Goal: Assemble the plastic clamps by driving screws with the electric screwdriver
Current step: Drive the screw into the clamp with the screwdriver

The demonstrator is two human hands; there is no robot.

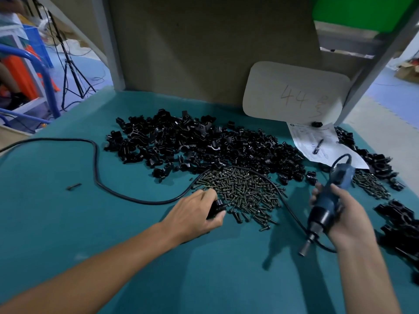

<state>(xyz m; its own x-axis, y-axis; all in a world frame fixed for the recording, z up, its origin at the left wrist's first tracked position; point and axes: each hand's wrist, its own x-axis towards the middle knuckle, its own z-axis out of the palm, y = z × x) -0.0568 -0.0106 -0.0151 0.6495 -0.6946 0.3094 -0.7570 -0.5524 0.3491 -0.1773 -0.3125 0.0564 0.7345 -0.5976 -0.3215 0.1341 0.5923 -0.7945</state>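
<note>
Far left first: a black cord (97, 168) comes in over the left edge of the teal table (90, 234), loops toward the back, then sweeps down and right across the surface. Just nearer than that loop lies a small dark piece (74, 186), all alone and too small to identify.

Into the middle now. The left hand (199, 211) reaches in from the near-left corner, knuckles up. Its fingers and thumb are curled round a black clamp piece (216, 208), right at the near-left rim of the screw heap (247, 191). Behind the screws, toward the back edge, the clamp pile (204, 143) sprawls wide across the centre and touches the heap along its front.

The cord arcs over the right side of the screw heap and runs on toward the near edge, passing under the right wrist.

There is the right hand (340, 214), fingers wrapped tight round the blue body of the electric screwdriver (326, 207). The tool is tilted, with its metal tip pointing down toward the near edge. It is held off the surface, and its shadow falls on the teal below.

Over at the back-right corner a white card (294, 94) marked "44" leans on the back board. A printed sheet (326, 152) lies flat in front of it with a small dark object on top.

Right of the screwdriver there is a smaller screw scatter (369, 184). Along the right edge sits a clamp cluster (399, 223), partly cut off.
</note>
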